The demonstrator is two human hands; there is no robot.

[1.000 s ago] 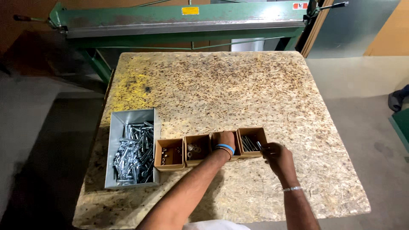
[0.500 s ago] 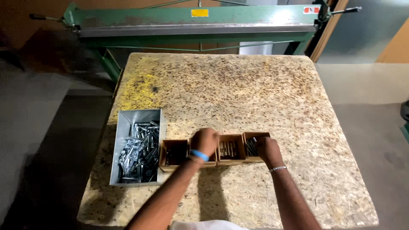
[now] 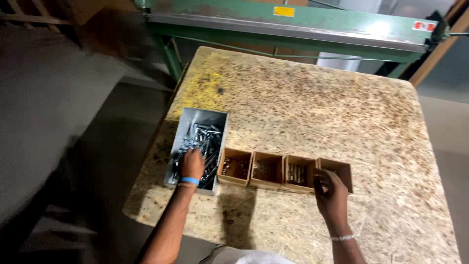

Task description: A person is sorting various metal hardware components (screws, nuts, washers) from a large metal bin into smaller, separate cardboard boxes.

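A grey metal bin (image 3: 201, 117) full of shiny metal bolts (image 3: 204, 142) sits at the left of a chipboard table (image 3: 317, 112). My left hand (image 3: 191, 165), with a blue wristband, is down in the bin on the bolts; whether it holds any is hidden. To the right stands a row of several small brown cardboard boxes (image 3: 266, 170) with a few metal parts inside. My right hand (image 3: 331, 194) rests at the front edge of the rightmost box (image 3: 338, 169), fingers curled on its rim.
A green metal machine (image 3: 293, 24) runs along the table's far edge. The floor drops away dark at the left, close to the bin's side of the table. Bare chipboard stretches behind and to the right of the boxes.
My left hand has moved left from the cardboard boxes into the metal bin. My right hand has stayed at the rightmost box. The view has swung left.
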